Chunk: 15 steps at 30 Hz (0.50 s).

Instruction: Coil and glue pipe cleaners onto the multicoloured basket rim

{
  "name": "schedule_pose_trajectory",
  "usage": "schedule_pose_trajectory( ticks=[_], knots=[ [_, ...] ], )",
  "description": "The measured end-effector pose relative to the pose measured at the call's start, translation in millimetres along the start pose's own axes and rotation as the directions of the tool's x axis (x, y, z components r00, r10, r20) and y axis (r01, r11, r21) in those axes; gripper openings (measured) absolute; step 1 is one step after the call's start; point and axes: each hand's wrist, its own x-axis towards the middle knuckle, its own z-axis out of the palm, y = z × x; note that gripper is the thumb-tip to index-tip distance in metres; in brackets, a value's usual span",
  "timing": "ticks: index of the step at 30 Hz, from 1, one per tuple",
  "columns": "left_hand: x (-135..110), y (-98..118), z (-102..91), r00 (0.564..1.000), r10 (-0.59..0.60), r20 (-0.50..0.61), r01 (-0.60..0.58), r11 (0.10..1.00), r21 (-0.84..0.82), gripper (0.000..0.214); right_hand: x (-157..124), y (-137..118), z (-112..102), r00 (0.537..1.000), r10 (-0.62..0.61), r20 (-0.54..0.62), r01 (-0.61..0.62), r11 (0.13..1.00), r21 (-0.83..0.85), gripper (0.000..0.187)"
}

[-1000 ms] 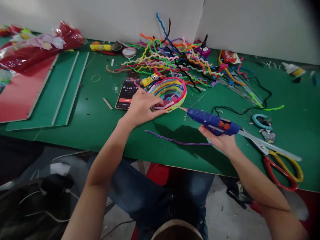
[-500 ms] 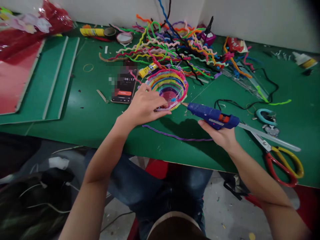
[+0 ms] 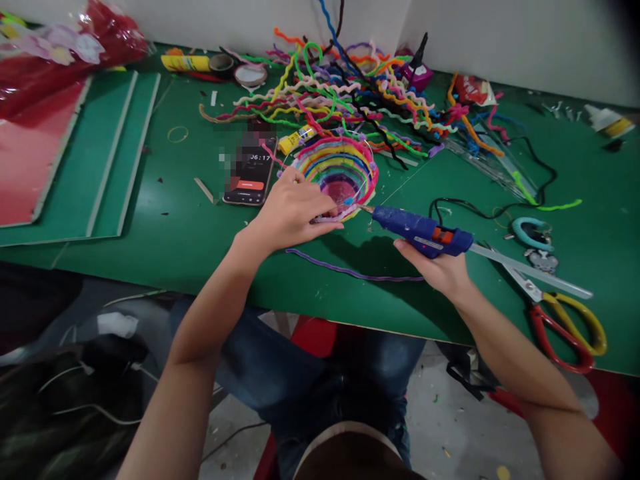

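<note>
My left hand (image 3: 295, 207) grips the near rim of a round basket (image 3: 369, 175) made of rainbow-coloured pipe cleaners, its fingers over the edge and its thumb outside. In my right hand (image 3: 443, 270) is a blue hot glue gun (image 3: 415, 229), with a clear glue stick (image 3: 535, 270) poking out of its back. The nozzle points left at the basket's near right rim; whether it touches cannot be made out. A thin glue strand runs up to the right near the nozzle. Below the basket, a purple pipe cleaner (image 3: 345, 269) lies on the green table.
A heap of coloured pipe cleaners (image 3: 320, 93) spreads along the back. A phone (image 3: 250, 173) lies left of the basket, beside a yellow glue tube (image 3: 295, 141). Scissors (image 3: 563, 327) and a ring of keys (image 3: 533, 235) are at the right. Boards (image 3: 113, 157) lie at the left.
The glue gun has shifted slightly left, its nozzle closer to the basket rim. My left hand keeps its hold on the rim.
</note>
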Motion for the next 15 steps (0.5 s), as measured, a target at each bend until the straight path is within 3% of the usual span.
schedule_pose_trajectory(
  ticks=[15],
  knots=[
    [0.1, 0.3, 0.2, 1.0, -0.005, 0.002, 0.005, 1.0, -0.031, 0.03, 0.0, 2.4, -1.2, 1.0, -0.008, -0.026, 0.007, 1.0, -0.021, 0.037]
  ],
)
